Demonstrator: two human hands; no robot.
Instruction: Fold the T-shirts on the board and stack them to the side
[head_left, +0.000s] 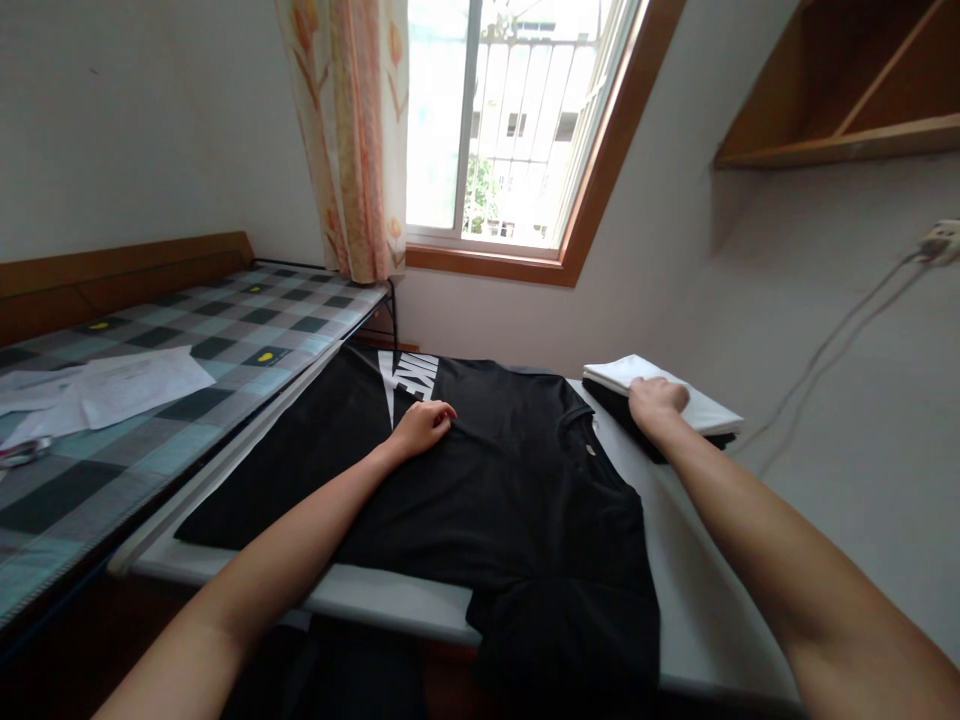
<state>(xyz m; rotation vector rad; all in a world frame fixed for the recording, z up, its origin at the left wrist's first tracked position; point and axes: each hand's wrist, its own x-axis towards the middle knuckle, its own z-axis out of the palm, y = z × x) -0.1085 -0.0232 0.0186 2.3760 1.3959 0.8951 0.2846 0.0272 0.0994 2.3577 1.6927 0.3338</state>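
Observation:
A black T-shirt (487, 470) with a large white NIKE print lies spread across a white table (405, 600), its collar toward the right. One sleeve hangs over the near edge. My left hand (424, 428) rests on the shirt beside the print, fingers loosely curled and holding nothing that I can see. At the table's far right is a stack of folded clothes, with a white folded garment (701, 408) on top and black cloth (626, 410) below. My right hand (658, 400) is closed on the white garment, its fingertips partly hidden.
On the left, a bed with a checked cover (300, 300) adjoins the table and bears loose papers (127, 388). A curtain (360, 140) hangs by the barred window (517, 130). Along the right wall are a wooden shelf (847, 145) and a socket with a cable (862, 310).

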